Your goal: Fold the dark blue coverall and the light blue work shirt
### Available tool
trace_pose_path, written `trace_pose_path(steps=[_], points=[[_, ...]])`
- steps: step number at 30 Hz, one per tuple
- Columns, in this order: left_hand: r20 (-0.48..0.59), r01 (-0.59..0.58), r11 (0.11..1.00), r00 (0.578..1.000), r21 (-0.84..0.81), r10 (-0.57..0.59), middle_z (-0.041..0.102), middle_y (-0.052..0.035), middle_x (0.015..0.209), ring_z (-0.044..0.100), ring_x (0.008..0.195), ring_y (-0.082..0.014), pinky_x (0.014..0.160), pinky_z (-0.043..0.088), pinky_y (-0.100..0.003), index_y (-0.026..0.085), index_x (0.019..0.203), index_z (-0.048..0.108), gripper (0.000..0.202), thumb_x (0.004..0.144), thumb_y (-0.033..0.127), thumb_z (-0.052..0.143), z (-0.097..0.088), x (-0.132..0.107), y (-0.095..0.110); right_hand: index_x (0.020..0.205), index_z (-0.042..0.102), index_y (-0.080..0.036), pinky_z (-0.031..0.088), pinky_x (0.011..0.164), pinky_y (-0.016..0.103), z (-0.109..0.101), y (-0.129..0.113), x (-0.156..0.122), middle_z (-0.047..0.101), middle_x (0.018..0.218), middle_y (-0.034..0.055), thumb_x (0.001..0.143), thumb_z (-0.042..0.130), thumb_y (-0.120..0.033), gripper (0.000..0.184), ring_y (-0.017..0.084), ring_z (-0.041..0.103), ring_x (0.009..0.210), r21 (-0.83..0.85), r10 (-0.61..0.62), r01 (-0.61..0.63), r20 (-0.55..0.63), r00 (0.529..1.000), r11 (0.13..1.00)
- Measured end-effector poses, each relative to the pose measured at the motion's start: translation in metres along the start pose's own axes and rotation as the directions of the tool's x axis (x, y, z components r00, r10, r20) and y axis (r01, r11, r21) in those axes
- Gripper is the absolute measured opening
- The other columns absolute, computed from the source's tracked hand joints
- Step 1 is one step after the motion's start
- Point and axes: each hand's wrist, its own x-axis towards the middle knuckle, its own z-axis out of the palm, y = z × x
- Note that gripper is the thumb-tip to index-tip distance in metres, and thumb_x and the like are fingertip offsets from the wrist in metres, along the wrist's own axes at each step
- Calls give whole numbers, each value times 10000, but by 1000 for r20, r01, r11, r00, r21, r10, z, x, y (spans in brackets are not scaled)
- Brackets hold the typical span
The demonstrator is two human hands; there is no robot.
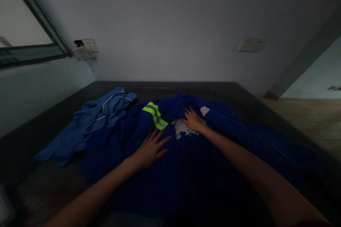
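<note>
A dark blue work jacket (165, 170) lies spread over the dark table, with a yellow-green and grey reflective band (156, 114) across one sleeve. Worn white lettering or print (183, 129) shows near its middle, and a white patch (205, 110) to the right. My left hand (150, 149) rests on the cloth just below the band, its fingers spread. Farther up, my right hand (194, 120) lies on the jacket beside the white print, partly covering it, fingers extended. Neither hand grips anything visible. The jacket's near part fades into shadow.
Left of the jacket lies a crumpled lighter blue garment (93, 117) with white piping. The dark table (213, 87) meets a pale wall carrying a socket (251, 44) at right and more sockets (86, 48) at left. A window (26, 17) is at upper left; wooden floor (309, 113) shows at right.
</note>
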Motion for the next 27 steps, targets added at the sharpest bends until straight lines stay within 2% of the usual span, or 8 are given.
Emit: trace_pose_path(steps=[8, 12, 15, 18, 20, 23, 25, 27], points=[[-39, 77, 997, 996, -8, -78, 236, -74, 1554, 178, 1423, -326, 1106, 247, -515, 333, 1442, 341, 506, 956, 474, 368, -1, 46, -32, 1433, 382, -184, 163, 1124, 506, 1, 15, 57, 279, 1535, 113, 953, 400, -415, 534, 341, 124, 1425, -1, 22, -22, 6, 1000, 1000], [-82, 95, 995, 992, -11, -95, 268, -61, 1543, 217, 1412, -319, 1102, 246, -530, 338, 1428, 366, 486, 960, 470, 350, -2, 59, -42, 1416, 408, -155, 153, 1136, 465, -9, 12, 64, 327, 1513, 117, 947, 429, -321, 498, 309, 148, 1426, 18, -2, 2, -15, 1000, 1000], [-116, 83, 996, 990, -27, -85, 298, -57, 1531, 247, 1401, -310, 1101, 259, -529, 324, 1417, 388, 483, 957, 470, 359, 1, 63, -49, 1383, 442, -89, 177, 1132, 457, -24, 2, 55, 359, 1483, 175, 920, 487, -302, 511, 313, 183, 1418, 34, -5, 7, -45, 999, 999], [-179, 53, 997, 982, -61, -63, 355, -88, 1497, 278, 1387, -299, 1107, 273, -509, 254, 1401, 422, 485, 953, 438, 385, 2, 65, -51, 1254, 572, -87, 264, 1108, 412, -48, -7, 26, 518, 1361, 177, 899, 512, -240, 391, 273, 356, 1351, 57, -32, 35, -59, 998, 998], [-254, -4, 995, 967, -96, -20, 421, -111, 1447, 312, 1372, -278, 1116, 277, -482, 190, 1352, 480, 440, 968, 365, 356, -2, 64, -49, 1151, 639, -167, 349, 1061, 375, -69, -11, -8, 613, 1257, 103, 910, 483, -231, 294, 218, 488, 1250, 105, -90, 99, -90, 992, 989], [-393, -98, 979, 920, -179, 20, 510, -115, 1360, 380, 1334, -230, 1123, 291, -434, 143, 1270, 536, 401, 979, 272, 291, -18, 53, -44, 1065, 662, -210, 414, 1006, 417, -97, -14, -78, 647, 1175, 73, 907, 500, -303, 245, 225, 577, 1124, 297, -199, 280, -275, 941, 913], [-442, -98, 961, 897, -260, -29, 556, -102, 1302, 469, 1261, -206, 1088, 353, -404, 155, 1253, 535, 386, 978, 272, 291, -33, 37, -42, 1014, 670, -223, 441, 975, 419, -108, -11, -128, 663, 1109, 65, 901, 516, -343, 225, 229, 600, 1067, 332, -163, 266, -308, 937, 905], [-409, -45, 943, 907, -330, -99, 612, -83, 1214, 564, 1143, -195, 1016, 433, -375, 173, 1216, 554, 364, 973, 295, 312, -47, 14, -43, 979, 672, -238, 489, 901, 410, -110, -3, -173, 673, 1032, 59, 898, 521, -372, 218, 232, 624, 983, 341, -82, 180, -284, 955, 923]])
